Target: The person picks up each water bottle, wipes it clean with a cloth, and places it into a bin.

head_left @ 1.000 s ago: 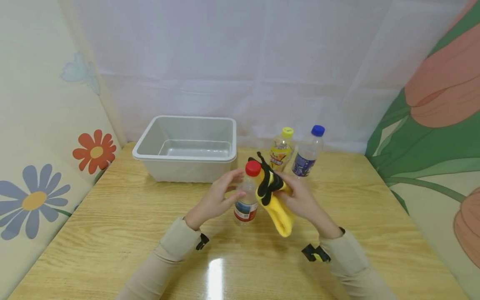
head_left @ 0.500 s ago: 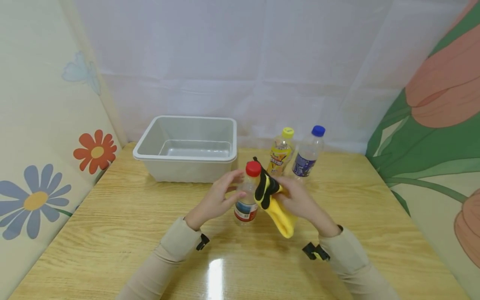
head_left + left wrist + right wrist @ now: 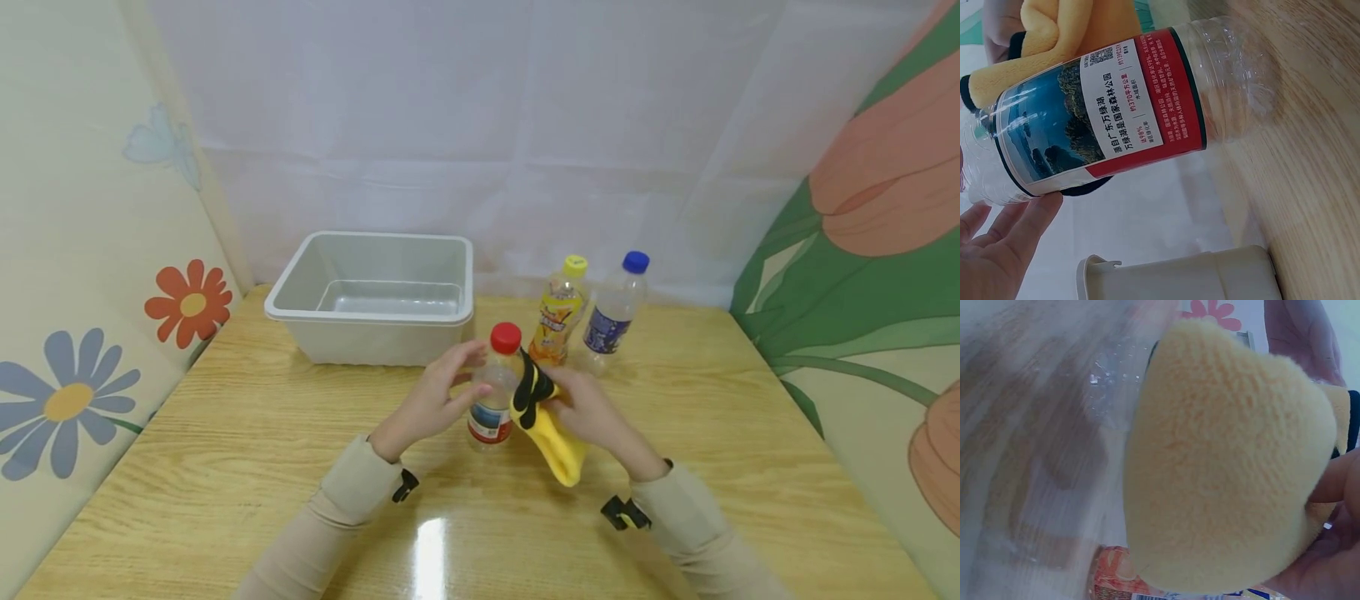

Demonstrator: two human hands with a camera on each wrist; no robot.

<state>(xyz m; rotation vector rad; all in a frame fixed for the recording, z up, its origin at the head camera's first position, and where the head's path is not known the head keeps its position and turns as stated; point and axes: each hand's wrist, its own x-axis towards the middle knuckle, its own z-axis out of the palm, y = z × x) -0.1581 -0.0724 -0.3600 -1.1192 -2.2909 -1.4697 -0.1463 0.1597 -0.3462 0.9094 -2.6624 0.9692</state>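
Observation:
A clear plastic bottle (image 3: 491,421) with a red cap stands upright on the table. My left hand (image 3: 435,396) holds its upper part, thumb in front and fingers at the far side. The left wrist view shows the blue, white and red label on the bottle (image 3: 1110,112). My right hand (image 3: 596,408) grips a folded yellow fleece cloth (image 3: 558,446) with black edging, against the bottle's right side. In the right wrist view the cloth (image 3: 1229,456) bulges out from between the fingers of the right hand (image 3: 1335,562) and hides part of the bottle.
A grey plastic bin (image 3: 375,337) stands behind and left of the bottle. Behind the right hand are a yellow-capped bottle (image 3: 558,321) and a blue-capped bottle (image 3: 609,325), close together. A white sheet (image 3: 480,125) hangs along the table's back edge.
My right hand has slid the cloth a little lower along the bottle's right side, showing more of the yellow-capped bottle. The left hand and the red-capped bottle stay nearly still.

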